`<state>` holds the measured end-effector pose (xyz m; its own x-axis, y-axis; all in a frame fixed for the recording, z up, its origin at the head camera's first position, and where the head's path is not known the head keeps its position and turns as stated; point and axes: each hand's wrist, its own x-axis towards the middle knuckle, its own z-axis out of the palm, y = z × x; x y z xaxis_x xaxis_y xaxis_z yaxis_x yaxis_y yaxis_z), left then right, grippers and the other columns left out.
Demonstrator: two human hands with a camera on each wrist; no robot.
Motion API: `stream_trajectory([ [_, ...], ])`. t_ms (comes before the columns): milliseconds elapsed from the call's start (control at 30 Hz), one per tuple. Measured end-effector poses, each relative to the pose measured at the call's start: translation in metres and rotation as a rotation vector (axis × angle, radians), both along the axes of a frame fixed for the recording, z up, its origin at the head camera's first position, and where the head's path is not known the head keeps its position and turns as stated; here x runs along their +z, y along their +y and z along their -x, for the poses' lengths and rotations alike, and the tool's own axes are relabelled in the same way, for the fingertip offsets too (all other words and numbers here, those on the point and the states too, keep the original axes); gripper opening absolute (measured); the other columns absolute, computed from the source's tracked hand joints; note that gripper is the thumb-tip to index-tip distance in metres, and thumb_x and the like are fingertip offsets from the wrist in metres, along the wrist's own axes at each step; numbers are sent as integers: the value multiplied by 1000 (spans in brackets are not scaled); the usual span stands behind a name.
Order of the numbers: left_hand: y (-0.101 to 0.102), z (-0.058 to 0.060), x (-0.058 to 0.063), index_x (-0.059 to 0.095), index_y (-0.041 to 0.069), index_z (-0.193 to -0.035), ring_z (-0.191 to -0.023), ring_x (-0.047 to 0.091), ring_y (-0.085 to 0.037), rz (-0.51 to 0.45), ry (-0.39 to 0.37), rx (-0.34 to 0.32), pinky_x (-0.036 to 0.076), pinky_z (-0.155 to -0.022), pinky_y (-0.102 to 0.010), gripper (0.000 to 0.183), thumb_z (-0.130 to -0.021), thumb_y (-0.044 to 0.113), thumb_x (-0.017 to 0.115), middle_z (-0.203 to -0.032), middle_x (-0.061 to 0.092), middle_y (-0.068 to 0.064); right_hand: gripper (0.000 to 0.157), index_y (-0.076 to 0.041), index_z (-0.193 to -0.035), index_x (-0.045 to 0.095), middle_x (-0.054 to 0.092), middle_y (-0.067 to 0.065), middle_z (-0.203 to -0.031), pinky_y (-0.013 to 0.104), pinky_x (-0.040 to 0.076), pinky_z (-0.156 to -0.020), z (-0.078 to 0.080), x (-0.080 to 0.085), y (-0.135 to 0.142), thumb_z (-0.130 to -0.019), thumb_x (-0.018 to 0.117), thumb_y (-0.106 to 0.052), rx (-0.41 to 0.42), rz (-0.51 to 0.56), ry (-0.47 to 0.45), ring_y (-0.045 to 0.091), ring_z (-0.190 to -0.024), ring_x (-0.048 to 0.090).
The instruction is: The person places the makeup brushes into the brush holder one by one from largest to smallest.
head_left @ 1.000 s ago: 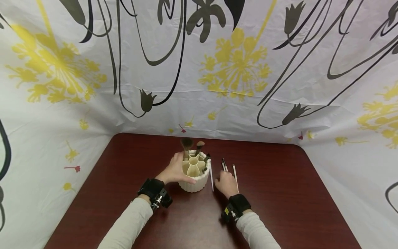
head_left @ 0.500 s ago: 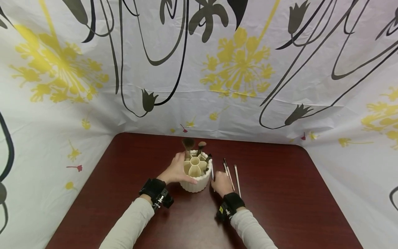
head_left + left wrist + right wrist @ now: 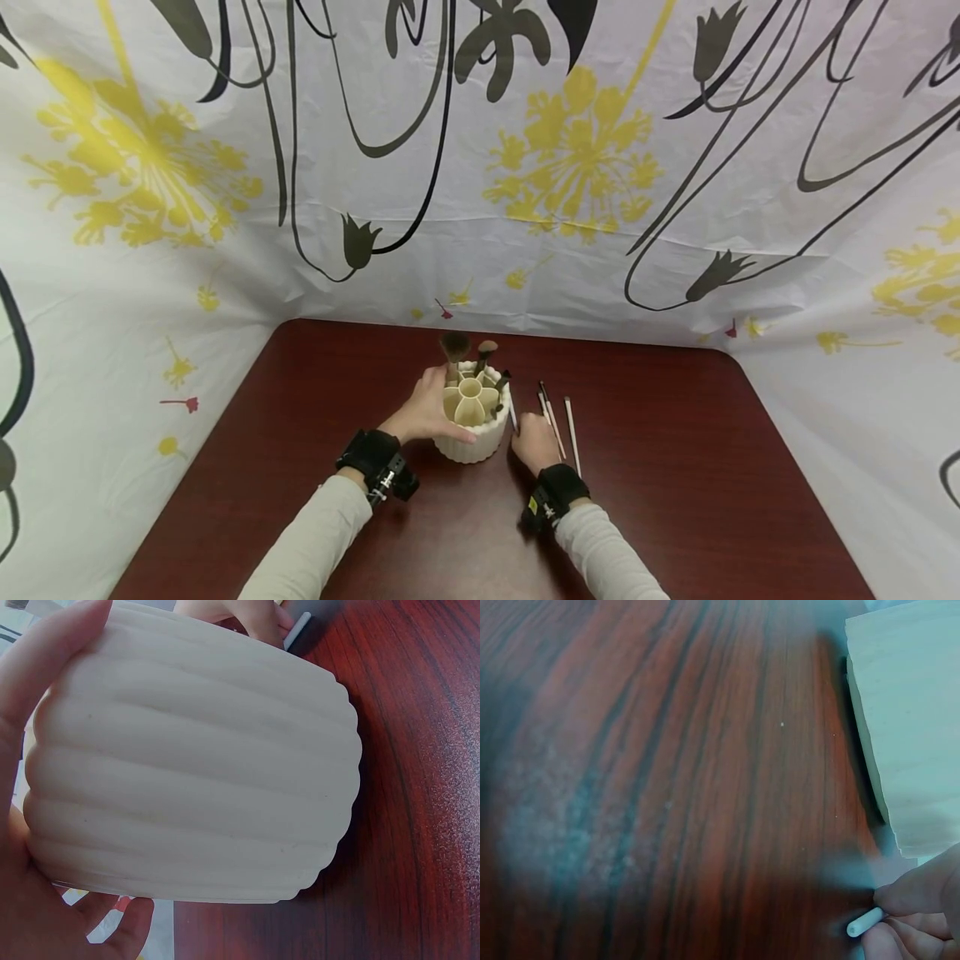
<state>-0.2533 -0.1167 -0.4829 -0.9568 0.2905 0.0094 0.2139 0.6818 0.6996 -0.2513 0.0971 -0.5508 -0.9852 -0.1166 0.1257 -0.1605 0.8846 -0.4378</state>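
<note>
A cream, fluted, round brush holder (image 3: 471, 448) with petal-shaped compartments stands upright on the table. My left hand (image 3: 424, 414) grips its left side, thumb at the front and fingers round the back; the left wrist view shows the fluted wall (image 3: 202, 765) close up. Several makeup brushes stand in the holder, among them a wide fluffy brush (image 3: 454, 345) and a smaller brush (image 3: 487, 349). Just right of the holder, my right hand (image 3: 536, 443) pinches a slim white-handled makeup brush (image 3: 513, 413). In the right wrist view, the handle's end (image 3: 865, 922) sticks out between thumb and finger.
To the right of my right hand lie a few thin brushes: a close pair (image 3: 551, 417) and a single white-handled one (image 3: 573, 430). The dark red wooden table (image 3: 675, 467) has rounded far corners. A patterned white cloth (image 3: 420, 283) hangs behind it.
My right hand has moved left from the loose brushes to the one beside the holder and now pinches it. The left hand keeps its grip on the holder.
</note>
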Motion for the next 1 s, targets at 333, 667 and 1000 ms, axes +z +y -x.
stream_trajectory([
  [333,0,-1,0,19,4,-142,-127,26,-38,-6,4,-3,31,-98,-50,126,-46,48,86,-139,25,-19,31,-10,-56,39,37,0,-52,27,27,-47,-2,6,4,-73,62,3,17,65,86,13,-48,32],
  [667,-1,1,-3,18,2,-142,-127,25,-38,-9,4,-2,31,-98,-50,126,-46,49,86,-139,25,-20,2,-1,-73,61,54,3,-60,27,38,-47,-4,30,12,-73,63,-2,15,119,135,12,-51,47],
  [1000,-2,1,-4,17,4,-143,-127,25,-38,0,12,-8,31,-98,-50,127,-46,49,86,-139,24,-20,6,0,-80,64,62,7,-67,29,45,-53,-8,70,14,-74,64,-1,32,297,286,16,-58,57],
])
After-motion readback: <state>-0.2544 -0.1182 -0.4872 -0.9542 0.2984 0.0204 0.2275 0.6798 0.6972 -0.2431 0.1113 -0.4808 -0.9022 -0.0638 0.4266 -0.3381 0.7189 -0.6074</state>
